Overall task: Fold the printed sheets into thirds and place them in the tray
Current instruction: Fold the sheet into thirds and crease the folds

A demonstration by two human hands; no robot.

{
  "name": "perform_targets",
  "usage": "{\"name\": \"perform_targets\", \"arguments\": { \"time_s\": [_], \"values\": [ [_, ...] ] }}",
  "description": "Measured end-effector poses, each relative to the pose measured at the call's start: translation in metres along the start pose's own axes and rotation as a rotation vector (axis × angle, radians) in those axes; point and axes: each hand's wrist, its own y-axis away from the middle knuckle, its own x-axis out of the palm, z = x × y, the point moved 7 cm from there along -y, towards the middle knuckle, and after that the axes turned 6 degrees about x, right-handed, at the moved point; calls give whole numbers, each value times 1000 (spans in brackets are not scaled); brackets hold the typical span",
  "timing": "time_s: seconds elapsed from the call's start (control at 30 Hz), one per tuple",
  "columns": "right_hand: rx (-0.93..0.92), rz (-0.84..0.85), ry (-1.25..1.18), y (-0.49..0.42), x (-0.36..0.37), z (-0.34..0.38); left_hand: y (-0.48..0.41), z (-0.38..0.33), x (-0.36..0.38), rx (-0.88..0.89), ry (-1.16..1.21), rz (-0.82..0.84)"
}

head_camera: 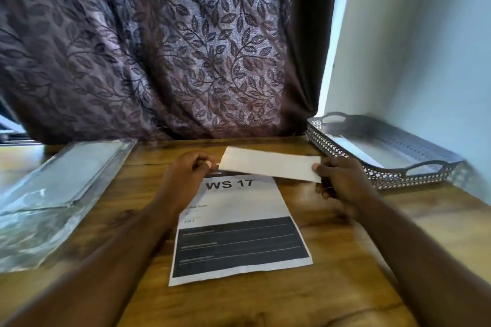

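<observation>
Over the far middle of the desk (345, 287), we held a folded sheet (269, 164), a narrow white strip whose long axis ran left to right, raised slightly above the wood. Our right hand (337, 180) pinched its right end, thumb on top and fingers curled beneath. Our left hand (186, 175) sat at the strip's left end with fingers curled; blur kept us from telling whether it gripped the corner or only rested beside it. The tray (332, 146), silvery with lattice walls and cut-out handles, stood at the desk's far right corner against the wall (425, 48), just beyond the right hand. So the tray lay to the right and a little farther off, and the right hand was plainly the nearer one; we judged that only the tray's own near wall stood between strip and tray. Something pale lay inside the tray, possibly paper. Below the strip, towards the front middle, a flat printed sheet (239, 228) headed "WS 17" lay unfolded. A clear plastic sleeve (58, 194) lay along the left edge, and a leaf-patterned curtain (159, 48) hung behind.
</observation>
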Motion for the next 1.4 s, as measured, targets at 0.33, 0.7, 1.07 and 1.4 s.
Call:
{"name": "perform_targets", "arguments": {
  "time_s": [0.33, 0.7, 1.07, 1.4],
  "values": [
    [-112, -20, 709, 7, 42, 6, 29, -14, -19, 28, -248, 9],
    [-510, 75, 646, 86, 189, 47, 95, -8, -105, 10, -460, -6],
    [-829, 541, 597, 235, 400, 55, 181, 49, -259, -243, -918, -206],
    [-648, 638, 1095, 241, 493, 32, 194, 87, -282, -555, -595, -286]
  ]
}}
